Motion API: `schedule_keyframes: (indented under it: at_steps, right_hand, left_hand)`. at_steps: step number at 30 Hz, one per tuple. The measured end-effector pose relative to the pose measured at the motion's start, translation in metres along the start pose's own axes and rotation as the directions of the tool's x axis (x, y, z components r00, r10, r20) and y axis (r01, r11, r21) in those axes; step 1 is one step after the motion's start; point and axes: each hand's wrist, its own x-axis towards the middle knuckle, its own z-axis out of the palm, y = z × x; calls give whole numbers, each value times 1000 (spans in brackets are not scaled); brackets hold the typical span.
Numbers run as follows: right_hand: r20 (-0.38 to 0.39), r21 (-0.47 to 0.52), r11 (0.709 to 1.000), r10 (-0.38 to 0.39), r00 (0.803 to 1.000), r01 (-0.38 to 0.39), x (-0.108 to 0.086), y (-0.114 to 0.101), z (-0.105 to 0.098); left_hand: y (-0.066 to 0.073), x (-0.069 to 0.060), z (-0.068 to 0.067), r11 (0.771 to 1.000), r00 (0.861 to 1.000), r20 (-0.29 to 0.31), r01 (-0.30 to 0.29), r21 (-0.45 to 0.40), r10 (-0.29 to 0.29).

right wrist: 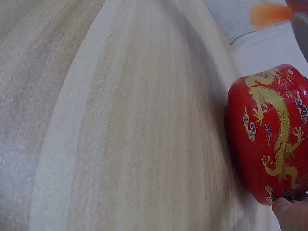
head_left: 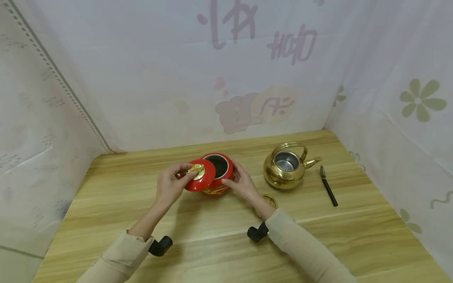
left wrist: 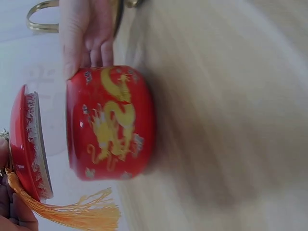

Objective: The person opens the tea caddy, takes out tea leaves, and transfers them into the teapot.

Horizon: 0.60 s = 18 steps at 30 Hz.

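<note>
From left, a person's left hand (head_left: 171, 182) pinches the gold knob (head_left: 199, 171) of a red lid (head_left: 208, 179), fingers closed on it, the lid tilted and held clear of its jar (left wrist: 111, 122). An orange tassel (left wrist: 79, 211) hangs from the knob. The red jar, decorated with golden dragons, stands on the wood-grain tabletop (head_left: 209, 247), its white-rimmed mouth partly uncovered and dark inside. The right hand (head_left: 244, 183) grips the jar's right side, thumb at the near rim, fingers bent around the far side. A round gold piece (head_left: 271, 199) lies on the tabletop, partly hidden beneath the right forearm. Just beyond it sits a gold kettle (head_left: 283, 179), handle upright, a perforated metal strainer (head_left: 286, 164) visible inside, spout pointing right. Near the spout lies a black-handled tool (head_left: 329, 190). At far right, a pale sheet (head_left: 393, 118) bears a green flower print (head_left: 422, 103).
</note>
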Motion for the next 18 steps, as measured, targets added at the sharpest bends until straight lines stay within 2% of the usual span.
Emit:
schedule_keyframes:
  at_steps: [8,18]
  right_hand:
    - [-9,10,1000,2,1000,-1,1,1,-1]
    - [-10,-2,1000,11,1000,-11,0,1,0]
  left_hand:
    - [-16,-37,-15,999,1000,7,6,45,-6]
    - [-43,-77,-17,992,995,44,82,96,-87]
